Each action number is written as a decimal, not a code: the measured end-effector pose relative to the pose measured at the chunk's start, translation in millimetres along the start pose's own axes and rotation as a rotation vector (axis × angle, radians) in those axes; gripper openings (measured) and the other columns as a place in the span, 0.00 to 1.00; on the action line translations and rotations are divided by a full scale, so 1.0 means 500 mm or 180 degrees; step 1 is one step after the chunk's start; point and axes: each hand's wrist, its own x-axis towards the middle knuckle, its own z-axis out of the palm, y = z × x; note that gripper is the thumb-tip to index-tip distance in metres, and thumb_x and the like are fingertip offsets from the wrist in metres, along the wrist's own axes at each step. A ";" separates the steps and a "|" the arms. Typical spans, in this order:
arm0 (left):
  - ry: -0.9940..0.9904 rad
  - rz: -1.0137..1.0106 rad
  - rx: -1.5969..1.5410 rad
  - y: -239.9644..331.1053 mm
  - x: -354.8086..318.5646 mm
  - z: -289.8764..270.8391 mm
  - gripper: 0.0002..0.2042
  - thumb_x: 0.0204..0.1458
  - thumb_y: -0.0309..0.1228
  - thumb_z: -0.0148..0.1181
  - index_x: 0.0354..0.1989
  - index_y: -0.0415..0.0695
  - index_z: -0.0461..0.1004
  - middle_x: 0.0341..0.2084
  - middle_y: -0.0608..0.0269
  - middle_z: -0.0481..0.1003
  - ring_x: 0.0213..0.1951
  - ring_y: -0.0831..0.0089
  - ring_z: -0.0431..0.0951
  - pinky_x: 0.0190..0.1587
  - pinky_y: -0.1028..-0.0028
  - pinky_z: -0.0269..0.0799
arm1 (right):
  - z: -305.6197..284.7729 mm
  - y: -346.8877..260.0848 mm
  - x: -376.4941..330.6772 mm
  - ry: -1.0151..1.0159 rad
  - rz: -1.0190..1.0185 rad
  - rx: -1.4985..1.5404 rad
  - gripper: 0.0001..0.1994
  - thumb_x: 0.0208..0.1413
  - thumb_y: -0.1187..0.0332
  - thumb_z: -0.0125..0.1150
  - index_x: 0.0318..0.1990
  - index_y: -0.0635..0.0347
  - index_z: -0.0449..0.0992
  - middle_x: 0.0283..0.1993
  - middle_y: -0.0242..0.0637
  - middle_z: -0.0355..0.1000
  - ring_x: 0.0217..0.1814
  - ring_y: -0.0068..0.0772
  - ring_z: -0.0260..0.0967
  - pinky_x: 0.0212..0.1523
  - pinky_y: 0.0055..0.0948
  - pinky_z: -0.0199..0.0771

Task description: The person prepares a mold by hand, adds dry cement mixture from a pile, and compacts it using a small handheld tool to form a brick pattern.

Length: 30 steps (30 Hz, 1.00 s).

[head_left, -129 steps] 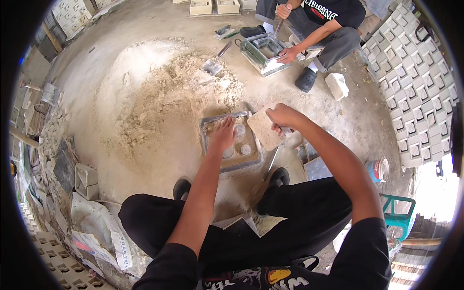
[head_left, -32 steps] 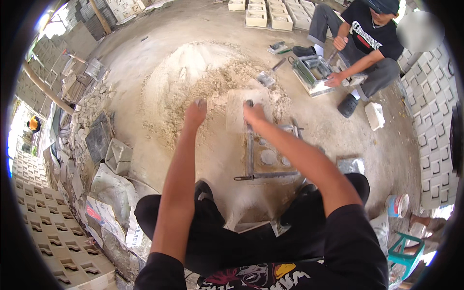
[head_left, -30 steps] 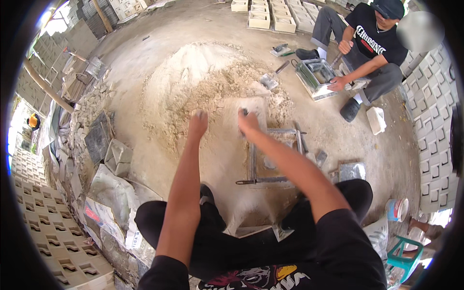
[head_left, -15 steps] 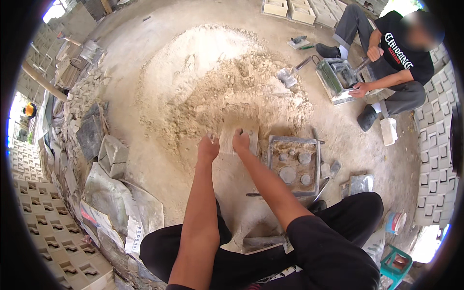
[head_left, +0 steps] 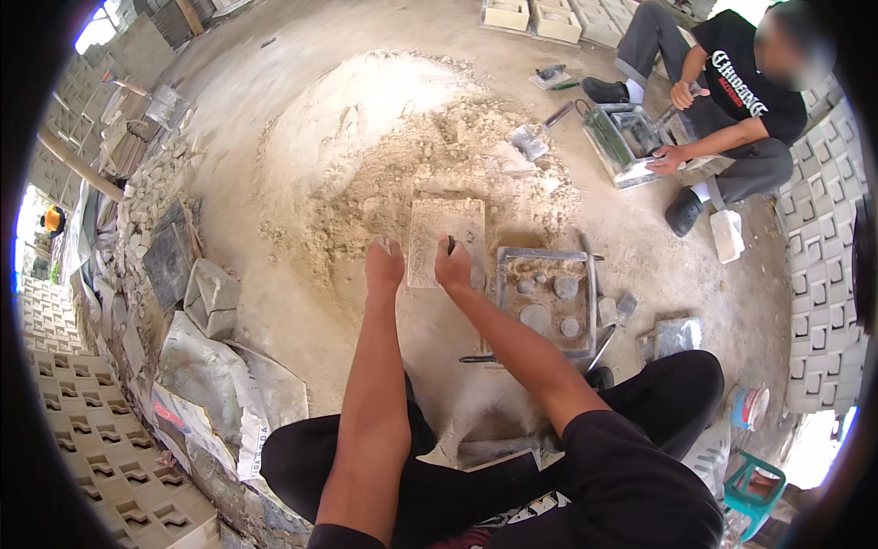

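Note:
A flat rectangular slab (head_left: 446, 218), dusted with sand, lies in front of me at the near side of a sand heap (head_left: 366, 151). My right hand (head_left: 454, 267) is closed over the slab's near right part. A small dark piece shows between its thumb and fingers, too little of it to name. Just left of the slab, my left hand (head_left: 384, 265) is closed too; what it holds, if anything, is hidden. Beside my right forearm sits a square metal mould frame (head_left: 547, 253) with sand and several round discs inside.
A trowel (head_left: 529, 142) rests on the heap's right side. At upper right a co-worker (head_left: 741, 82) sits handling a metal mould box (head_left: 625, 142). Torn sacks (head_left: 215, 384) and rubble lie left. Patterned blocks (head_left: 828, 274) are stacked right; a green stool (head_left: 754, 494) stands lower right.
The slab's sandy top and far edge show more plainly now. Both hands stay close to it and closed. The whole view has shifted slightly.

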 end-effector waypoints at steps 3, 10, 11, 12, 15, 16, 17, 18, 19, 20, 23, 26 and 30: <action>-0.0099 0.0136 -0.0111 0.053 0.014 -0.002 0.21 0.60 0.41 0.43 0.40 0.31 0.72 0.36 0.34 0.73 0.44 0.39 0.72 0.45 0.53 0.66 | -0.095 -0.025 0.007 -0.0008 -0.0553 -0.0125 0.26 0.60 0.47 0.49 0.31 0.67 0.73 0.24 0.48 0.71 0.26 0.47 0.72 0.30 0.41 0.70; -0.0417 -0.0195 -0.0759 0.159 -0.065 0.043 0.32 0.62 0.52 0.34 0.53 0.30 0.67 0.50 0.33 0.69 0.56 0.43 0.66 0.57 0.60 0.61 | -0.445 -0.124 0.008 -0.1841 0.0033 -0.0139 0.29 0.58 0.39 0.48 0.29 0.62 0.72 0.18 0.32 0.64 0.15 0.25 0.62 0.17 0.28 0.62; -0.0712 -0.0240 -0.0831 0.189 -0.083 0.050 0.33 0.62 0.53 0.32 0.55 0.30 0.65 0.53 0.35 0.67 0.58 0.45 0.65 0.59 0.62 0.59 | -0.497 -0.124 0.011 -0.2015 0.0064 -0.0228 0.29 0.58 0.39 0.48 0.30 0.62 0.72 0.17 0.29 0.62 0.11 0.22 0.58 0.12 0.24 0.59; -0.1005 -0.0270 -0.0915 0.219 -0.100 0.062 0.35 0.62 0.54 0.31 0.58 0.31 0.63 0.56 0.37 0.66 0.61 0.47 0.63 0.61 0.63 0.57 | -0.550 -0.119 0.015 -0.2099 0.0035 -0.0439 0.29 0.58 0.39 0.48 0.30 0.62 0.72 0.17 0.29 0.62 0.11 0.22 0.58 0.12 0.24 0.58; -0.1319 -0.0692 -0.2057 0.168 -0.133 0.121 0.40 0.60 0.61 0.25 0.65 0.35 0.55 0.62 0.42 0.60 0.65 0.57 0.59 0.61 0.62 0.57 | -0.613 -0.120 0.001 -0.2462 -0.0176 -0.1005 0.28 0.58 0.40 0.48 0.31 0.62 0.73 0.17 0.30 0.62 0.11 0.21 0.57 0.11 0.24 0.57; -0.1637 -0.0622 -0.2152 0.171 -0.159 0.141 0.41 0.59 0.62 0.23 0.66 0.36 0.52 0.64 0.45 0.55 0.67 0.58 0.54 0.64 0.61 0.52 | -0.638 -0.106 0.001 -0.2472 -0.0231 -0.1247 0.28 0.58 0.41 0.48 0.30 0.61 0.73 0.17 0.30 0.62 0.11 0.21 0.57 0.11 0.24 0.58; -0.1946 -0.0552 -0.2241 0.169 -0.188 0.157 0.42 0.58 0.64 0.21 0.68 0.37 0.48 0.67 0.48 0.51 0.69 0.60 0.49 0.66 0.60 0.48 | -0.656 -0.092 0.000 -0.2487 -0.0290 -0.1488 0.27 0.58 0.41 0.49 0.30 0.61 0.73 0.17 0.30 0.62 0.11 0.21 0.57 0.11 0.24 0.58; -0.2074 -0.0585 -0.2252 0.180 -0.215 0.172 0.43 0.57 0.64 0.20 0.68 0.37 0.46 0.68 0.48 0.49 0.69 0.60 0.47 0.67 0.60 0.44 | -0.674 -0.075 0.001 -0.2457 -0.0308 -0.1756 0.27 0.59 0.43 0.49 0.27 0.61 0.74 0.17 0.32 0.64 0.13 0.23 0.60 0.14 0.27 0.62; -0.2208 -0.0622 -0.2263 0.190 -0.243 0.186 0.44 0.57 0.65 0.20 0.68 0.36 0.44 0.68 0.49 0.47 0.70 0.60 0.45 0.68 0.60 0.41 | -0.690 -0.050 0.005 -0.2472 -0.0552 -0.1872 0.27 0.59 0.43 0.49 0.26 0.62 0.74 0.17 0.33 0.65 0.15 0.24 0.62 0.17 0.29 0.64; -0.2343 -0.0656 -0.2272 0.201 -0.260 0.197 0.44 0.57 0.65 0.19 0.68 0.35 0.43 0.69 0.49 0.44 0.70 0.60 0.42 0.69 0.60 0.37 | -0.704 -0.026 0.009 -0.2485 -0.0794 -0.1991 0.28 0.59 0.43 0.49 0.25 0.62 0.74 0.17 0.34 0.66 0.16 0.26 0.63 0.19 0.30 0.66; -0.2475 -0.0567 -0.2604 0.172 -0.264 0.218 0.45 0.56 0.66 0.18 0.69 0.36 0.39 0.70 0.51 0.39 0.71 0.61 0.39 0.70 0.61 0.30 | -0.688 -0.004 -0.003 -0.2533 -0.1467 -0.2243 0.30 0.59 0.44 0.48 0.24 0.68 0.75 0.20 0.45 0.70 0.24 0.40 0.69 0.31 0.39 0.69; -0.2567 -0.0712 -0.2032 0.114 -0.239 0.225 0.46 0.55 0.67 0.17 0.69 0.36 0.38 0.70 0.51 0.38 0.71 0.62 0.39 0.70 0.63 0.31 | -0.642 -0.020 -0.017 -0.2591 -0.1621 -0.2474 0.31 0.59 0.44 0.46 0.25 0.70 0.75 0.23 0.52 0.72 0.27 0.49 0.70 0.34 0.43 0.69; -0.2647 -0.0711 -0.2338 0.170 -0.274 0.254 0.46 0.55 0.67 0.19 0.69 0.36 0.40 0.70 0.51 0.41 0.71 0.62 0.41 0.69 0.65 0.34 | -0.641 -0.021 -0.003 -0.2795 -0.1480 -0.2939 0.32 0.59 0.43 0.45 0.27 0.70 0.75 0.25 0.54 0.73 0.27 0.51 0.70 0.34 0.45 0.70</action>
